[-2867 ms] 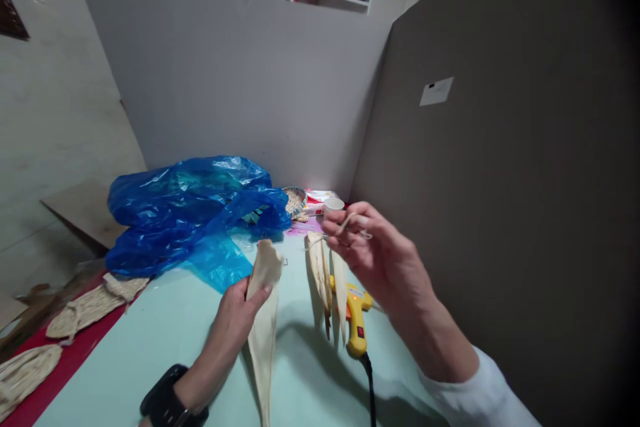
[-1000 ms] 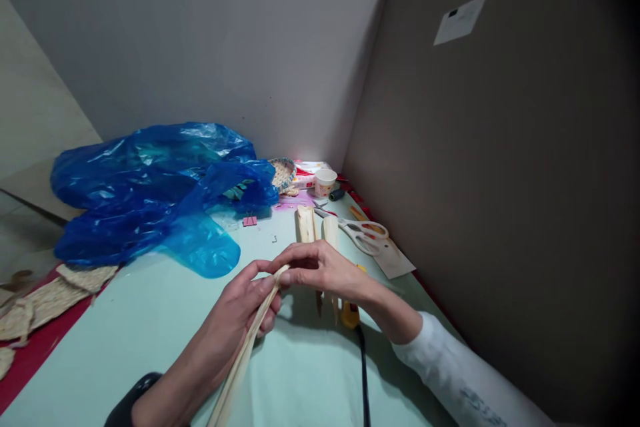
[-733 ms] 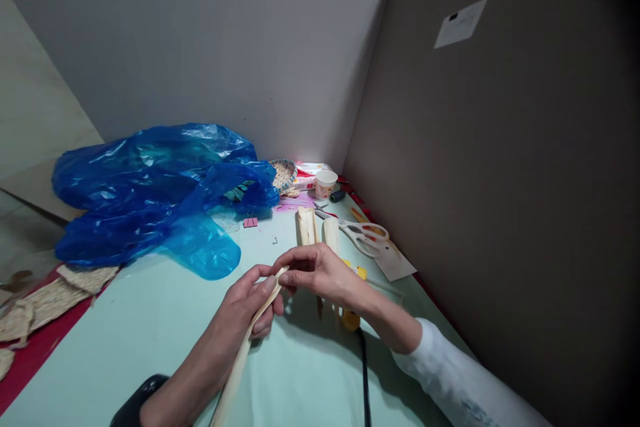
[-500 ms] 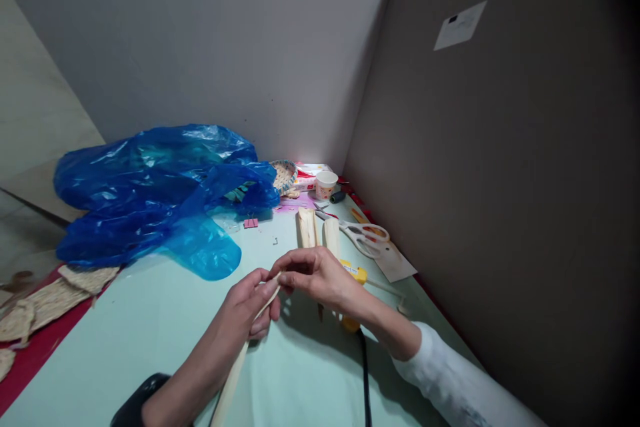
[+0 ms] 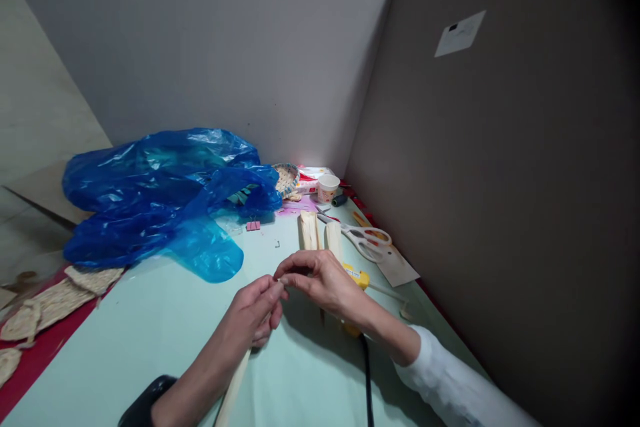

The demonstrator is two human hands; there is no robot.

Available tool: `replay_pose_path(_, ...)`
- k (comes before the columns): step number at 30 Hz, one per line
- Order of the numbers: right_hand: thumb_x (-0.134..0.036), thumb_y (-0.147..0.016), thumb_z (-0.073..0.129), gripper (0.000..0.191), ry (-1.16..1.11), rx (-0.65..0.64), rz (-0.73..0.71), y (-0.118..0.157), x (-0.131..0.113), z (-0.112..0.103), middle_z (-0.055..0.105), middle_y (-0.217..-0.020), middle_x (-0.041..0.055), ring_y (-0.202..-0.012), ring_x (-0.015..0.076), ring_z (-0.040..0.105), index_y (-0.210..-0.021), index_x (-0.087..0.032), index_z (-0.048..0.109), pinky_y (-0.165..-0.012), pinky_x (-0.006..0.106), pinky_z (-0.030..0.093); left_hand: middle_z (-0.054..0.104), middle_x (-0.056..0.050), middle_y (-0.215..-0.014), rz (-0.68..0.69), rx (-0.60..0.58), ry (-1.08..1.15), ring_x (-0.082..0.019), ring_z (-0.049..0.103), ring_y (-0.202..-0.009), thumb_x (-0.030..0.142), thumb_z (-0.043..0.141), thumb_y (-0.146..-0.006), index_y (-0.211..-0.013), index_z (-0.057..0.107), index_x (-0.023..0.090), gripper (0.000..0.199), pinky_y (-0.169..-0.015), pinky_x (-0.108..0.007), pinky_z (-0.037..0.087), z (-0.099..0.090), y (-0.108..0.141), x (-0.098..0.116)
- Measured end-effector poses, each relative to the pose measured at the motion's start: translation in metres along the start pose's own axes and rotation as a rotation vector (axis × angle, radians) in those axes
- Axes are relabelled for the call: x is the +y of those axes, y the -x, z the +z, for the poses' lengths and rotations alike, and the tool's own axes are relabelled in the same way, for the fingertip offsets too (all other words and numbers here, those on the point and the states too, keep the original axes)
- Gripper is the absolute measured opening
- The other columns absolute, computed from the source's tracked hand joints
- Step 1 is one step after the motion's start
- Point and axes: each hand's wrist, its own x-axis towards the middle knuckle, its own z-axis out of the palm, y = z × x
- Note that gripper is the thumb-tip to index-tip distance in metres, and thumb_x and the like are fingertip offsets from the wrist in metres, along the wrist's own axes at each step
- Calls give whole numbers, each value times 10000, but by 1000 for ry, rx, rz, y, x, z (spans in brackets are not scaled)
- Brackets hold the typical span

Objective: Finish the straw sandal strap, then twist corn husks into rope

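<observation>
A long pale strip of plant fibre (image 5: 233,387) runs from the bottom edge up under my left hand (image 5: 259,310), whose fingers are closed around it. My right hand (image 5: 313,278) meets the left at the fingertips, thumb and forefinger pinched on the strip's upper end. Most of that end is hidden by the fingers. Just beyond the right hand lie two pale pieces of dried stalk (image 5: 309,230). A yellow glue gun (image 5: 357,275), partly covered by my right hand and forearm, rests on the table with its black cord (image 5: 368,380) trailing toward me.
A crumpled blue plastic bag (image 5: 165,193) fills the back left. White-handled scissors (image 5: 367,240), a paper cup (image 5: 328,188), a dark thread spool (image 5: 339,200) and a small woven basket (image 5: 286,180) stand toward the corner. A pink binder clip (image 5: 253,225) and braided pieces (image 5: 50,310) lie leftward.
My left hand has rolled slightly, its thumb now covering the upper part of the strip that showed before. The right hand keeps its pinch. The whole view has shifted a little.
</observation>
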Motion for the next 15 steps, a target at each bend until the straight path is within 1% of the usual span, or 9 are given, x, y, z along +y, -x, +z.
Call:
replay_pose_path(3,-239,-875,619,127,-52,-53,-41,-2,4,-6,709,-841,18,-776,156,637,-896,-183,730,-720,234,454,468,80,-465,-1,3,0,-2,204,-335,572,690,-697,-779,556,164,437,-345,-158,102,1,1,3)
replay_pose_path(6,-296,-885,627,165,-140,-123,-76,-4,8,-11,705,-929,37,-865,170,641,-950,-177,720,-787,248,457,433,90,-471,-2,-22,60,2,186,-351,528,665,-757,-785,576,151,389,-356,-158,102,2,5,6)
replay_pose_path(8,-321,-889,627,189,-162,-133,-59,-4,9,-13,701,-907,41,-845,169,636,-940,-161,714,-767,248,457,401,97,-476,-1,-42,98,2,168,-362,498,638,-796,-771,571,151,354,-361,-158,102,3,6,5)
replay_pose_path(11,-324,-916,593,209,-26,-124,-54,-7,10,-11,692,-808,23,-747,144,609,-899,-146,699,-686,230,436,403,92,-472,10,-31,94,-4,187,-353,479,616,-815,-750,560,155,335,-355,-156,119,3,5,2)
replay_pose_path(13,-284,-923,581,190,85,-127,-74,-11,8,-10,677,-756,9,-695,126,581,-864,-141,691,-652,219,413,449,72,-476,26,7,77,-12,255,-347,461,618,-813,-746,569,149,322,-353,-151,156,2,3,1)
replay_pose_path(15,-227,-906,597,152,153,-145,-92,-19,4,-9,668,-748,4,-689,116,574,-822,-138,687,-659,216,404,505,46,-510,45,54,73,-27,348,-366,443,627,-804,-746,582,141,311,-359,-147,213,0,2,1)
